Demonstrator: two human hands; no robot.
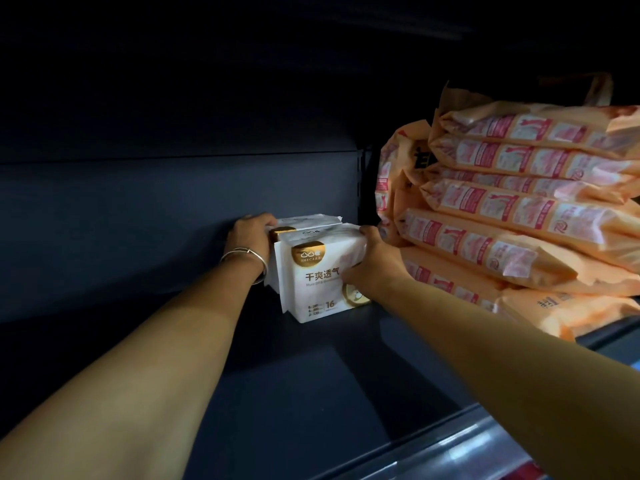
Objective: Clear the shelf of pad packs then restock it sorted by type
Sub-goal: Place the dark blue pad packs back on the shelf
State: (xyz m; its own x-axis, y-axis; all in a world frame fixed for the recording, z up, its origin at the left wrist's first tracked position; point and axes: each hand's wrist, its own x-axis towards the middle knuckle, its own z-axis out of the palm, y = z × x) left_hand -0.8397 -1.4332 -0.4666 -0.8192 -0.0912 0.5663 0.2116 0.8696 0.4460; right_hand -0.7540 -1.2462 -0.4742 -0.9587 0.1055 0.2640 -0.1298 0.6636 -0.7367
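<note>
At the back of a dark shelf (311,375), close to the rear panel (138,202), sits a small cluster of white pad packs (311,268). They stand upright on the shelf board, faces toward the camera, one behind another; exact count unclear, at least three. Front pack: white glossy wrap, gold round badge at top left reading SHECARE, black Chinese characters across the middle, a "16" near the bottom, a gold-rimmed circle at lower right partly hidden by the hand. Crimped seal edge runs down its left side.

Left hand (251,233) is on the left side of the cluster, fingers curled over the top-left edge of the rear packs, gripping them. A thin silver bangle (246,259) sits on that wrist. Right hand (372,268) is on the right side, thumb across the front pack's face and fingers wrapped over its top-right corner, clamped on it. Both forearms reach in from the bottom of the frame, bare.

Just right of the white cluster, a tall stack of orange pad packs (519,209) lies flat, long sides toward the camera, with pink-and-white printed panels. More orange packs stand behind the stack. The right hand is just beside the lowest orange packs; can't tell if it touches them. A metallic shelf edge strip (467,452) runs along the front at lower right. Lighting is dim overall.
</note>
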